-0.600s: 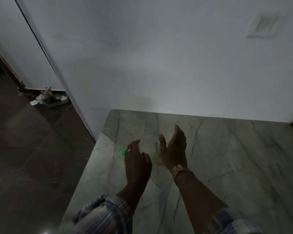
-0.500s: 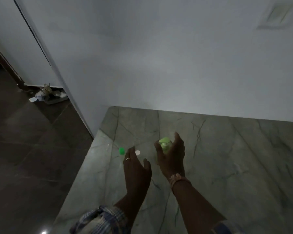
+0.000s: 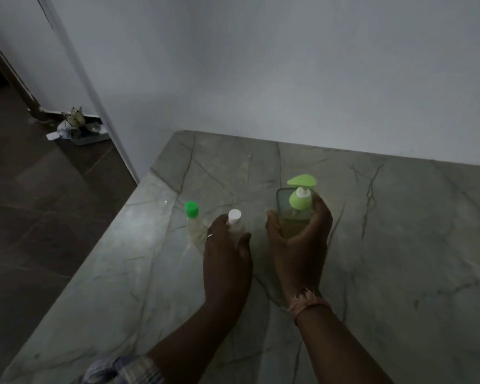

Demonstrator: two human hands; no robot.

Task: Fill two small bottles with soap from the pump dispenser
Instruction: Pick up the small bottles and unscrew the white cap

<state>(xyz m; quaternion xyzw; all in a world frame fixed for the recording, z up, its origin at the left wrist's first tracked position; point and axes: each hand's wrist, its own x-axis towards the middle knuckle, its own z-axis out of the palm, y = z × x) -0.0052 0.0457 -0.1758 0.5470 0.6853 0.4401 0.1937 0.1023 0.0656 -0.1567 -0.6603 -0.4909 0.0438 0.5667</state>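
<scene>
Fingers (image 3: pixel 219 221) of left hand (image 3: pixel 226 259): curled loosely at the white-cap bottle (image 3: pixel 236 227), thumb out to the right; whether they grip it or only touch it cannot be told. Ring on one finger.
Fingers (image 3: pixel 320 214) of right hand (image 3: pixel 298 245): wrapped round the dispenser (image 3: pixel 295 212), thumb on its left face, the rest on its right face; firm hold.

Places given from the dispenser, listed left to right.

1. Clutter on floor (image 3: pixel 76 126): far left and beyond, at the foot of the wall corner; dim, items not identifiable.
2. Sleeve (image 3: pixel 122 370): checked cloth, far down-left, on the left forearm at the lower picture edge.
3. Green-cap bottle (image 3: pixel 193 223): small, clear, upright on the counter (image 3: pixel 399 259), left of the dispenser, just beside the white-cap bottle; cap on.
4. White-cap bottle: small, clear, upright, between the green-cap bottle and the dispenser; cap on, body partly hidden by the left hand.
5. Dispenser: clear squarish body, yellowish liquid in the lower part, green pump head on a white stem, upright; base hidden by the hand.
6. Wristband (image 3: pixel 308 300): pinkish, on the right wrist, below the dispenser.
7. Counter: grey-green veined stone, set against a pale wall.
</scene>
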